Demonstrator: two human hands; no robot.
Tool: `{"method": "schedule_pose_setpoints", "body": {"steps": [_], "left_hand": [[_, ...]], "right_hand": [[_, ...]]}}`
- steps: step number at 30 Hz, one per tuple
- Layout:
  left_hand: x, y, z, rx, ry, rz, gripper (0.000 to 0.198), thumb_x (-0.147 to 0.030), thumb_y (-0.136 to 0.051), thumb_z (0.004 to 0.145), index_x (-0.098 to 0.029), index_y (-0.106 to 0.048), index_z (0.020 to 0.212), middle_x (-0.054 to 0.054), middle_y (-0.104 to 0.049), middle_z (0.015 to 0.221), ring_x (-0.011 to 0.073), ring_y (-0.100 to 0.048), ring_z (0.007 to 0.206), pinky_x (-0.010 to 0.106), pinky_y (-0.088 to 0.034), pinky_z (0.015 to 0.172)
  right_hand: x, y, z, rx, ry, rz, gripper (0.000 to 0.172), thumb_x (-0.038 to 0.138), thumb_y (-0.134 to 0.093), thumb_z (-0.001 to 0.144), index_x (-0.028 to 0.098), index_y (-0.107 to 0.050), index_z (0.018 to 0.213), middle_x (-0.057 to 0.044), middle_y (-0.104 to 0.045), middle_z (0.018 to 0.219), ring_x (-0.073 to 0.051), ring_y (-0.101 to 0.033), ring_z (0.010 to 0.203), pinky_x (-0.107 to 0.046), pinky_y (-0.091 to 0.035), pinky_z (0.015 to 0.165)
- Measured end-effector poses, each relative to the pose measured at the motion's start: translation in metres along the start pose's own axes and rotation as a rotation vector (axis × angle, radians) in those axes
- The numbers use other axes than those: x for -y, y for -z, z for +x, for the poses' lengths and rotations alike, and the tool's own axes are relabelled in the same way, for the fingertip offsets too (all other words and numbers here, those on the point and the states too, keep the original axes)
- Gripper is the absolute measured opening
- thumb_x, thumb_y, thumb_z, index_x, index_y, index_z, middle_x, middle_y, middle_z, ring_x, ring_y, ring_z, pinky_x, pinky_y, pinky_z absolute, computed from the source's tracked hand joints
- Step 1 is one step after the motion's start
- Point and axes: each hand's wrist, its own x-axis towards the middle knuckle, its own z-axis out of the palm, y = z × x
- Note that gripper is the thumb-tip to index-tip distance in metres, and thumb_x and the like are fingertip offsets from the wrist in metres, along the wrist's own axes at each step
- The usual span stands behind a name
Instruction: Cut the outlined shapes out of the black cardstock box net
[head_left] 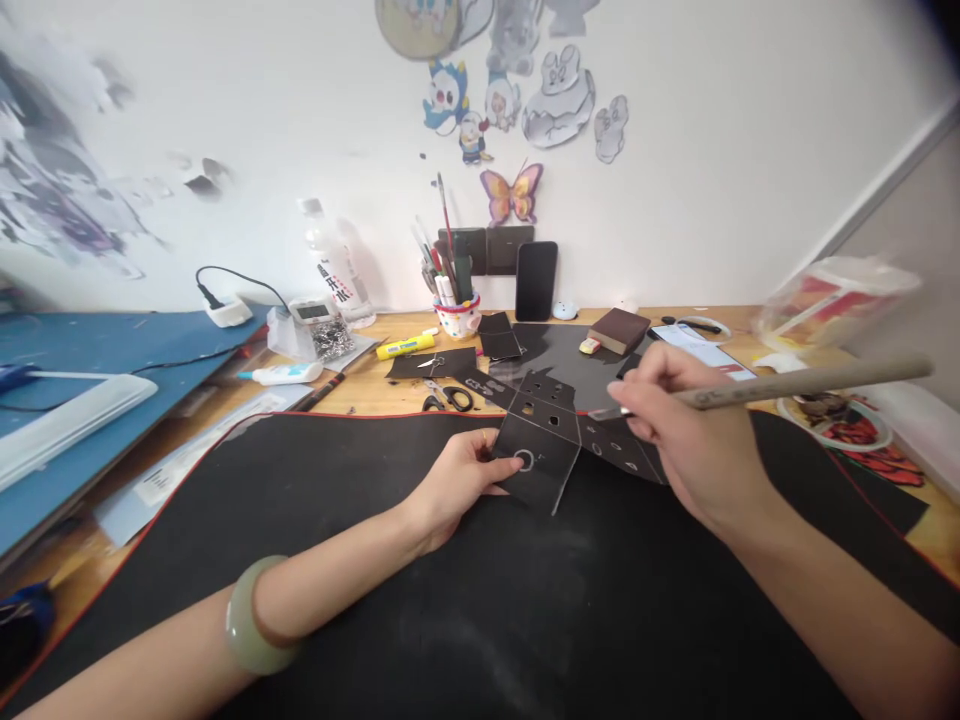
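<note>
A black paper cutout (547,425) with several panels, small holes and light drawn outlines is held above the black mat (480,620). My left hand (469,470) pinches its near left panel, the thumb lying beside a drawn circle. In my right hand (682,415) is a long, light-handled craft knife (810,383), its blade pointing left near the edge of the cutout's right panel. Whether the blade touches the paper I cannot tell. Black-handled scissors (450,396) lie just behind the mat.
Behind the mat stand a pen cup (457,315), a black phone (536,281) and a water bottle (335,262). A yellow glue stick (406,346), a brown box (619,330) and black paper pieces lie there too. At the right is a bowl (835,420).
</note>
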Motion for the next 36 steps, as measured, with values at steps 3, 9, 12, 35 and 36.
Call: {"method": "schedule_pose_setpoints", "body": {"steps": [3, 9, 12, 35, 36], "left_hand": [[-0.002, -0.001, -0.003, 0.002, 0.013, -0.07, 0.02, -0.022, -0.063, 0.07, -0.012, -0.056, 0.086, 0.005, -0.061, 0.083, 0.014, -0.06, 0.073, 0.028, -0.049, 0.068], [0.001, 0.0, -0.006, 0.034, 0.036, -0.088, 0.016, -0.017, -0.068, 0.065, -0.011, -0.058, 0.076, 0.002, -0.062, 0.076, 0.0101, -0.058, 0.068, 0.024, -0.046, 0.07], [0.004, 0.003, -0.006, 0.063, 0.06, -0.039, 0.018, -0.019, -0.069, 0.063, -0.011, -0.06, 0.076, 0.003, -0.062, 0.079, 0.0111, -0.057, 0.071, 0.026, -0.045, 0.072], [0.002, 0.044, -0.006, 0.252, -0.517, 1.129, 0.044, -0.04, -0.065, 0.068, -0.021, -0.055, 0.106, 0.002, -0.052, 0.11, 0.0191, -0.04, 0.099, 0.03, -0.036, 0.088], [0.001, 0.045, -0.006, 0.26, -0.517, 1.12, 0.044, -0.04, -0.066, 0.068, -0.021, -0.055, 0.106, 0.002, -0.053, 0.11, 0.019, -0.04, 0.099, 0.03, -0.036, 0.087]], "right_hand": [[-0.012, -0.01, -0.009, 0.145, -0.043, -0.061, 0.029, 0.015, -0.054, 0.075, 0.019, -0.034, 0.054, 0.008, -0.032, 0.047, -0.006, -0.029, 0.043, -0.024, -0.021, 0.043], [-0.029, -0.022, -0.017, 0.307, -0.136, 0.011, 0.027, 0.02, -0.053, 0.076, 0.018, -0.035, 0.056, 0.008, -0.033, 0.048, -0.006, -0.031, 0.046, -0.022, -0.033, 0.05], [-0.035, -0.024, -0.017, 0.293, -0.199, 0.089, 0.028, 0.021, -0.054, 0.076, 0.018, -0.035, 0.056, 0.009, -0.033, 0.046, -0.005, -0.03, 0.046, -0.022, -0.04, 0.057], [-0.053, -0.04, -0.016, 0.72, -0.088, -0.31, 0.023, 0.014, -0.053, 0.069, 0.018, -0.035, 0.056, 0.007, -0.034, 0.051, -0.006, -0.028, 0.049, -0.02, -0.022, 0.043], [-0.053, -0.04, -0.015, 0.735, -0.089, -0.314, 0.022, 0.015, -0.053, 0.07, 0.018, -0.036, 0.056, 0.007, -0.034, 0.052, -0.006, -0.028, 0.049, -0.02, -0.022, 0.043]]}}
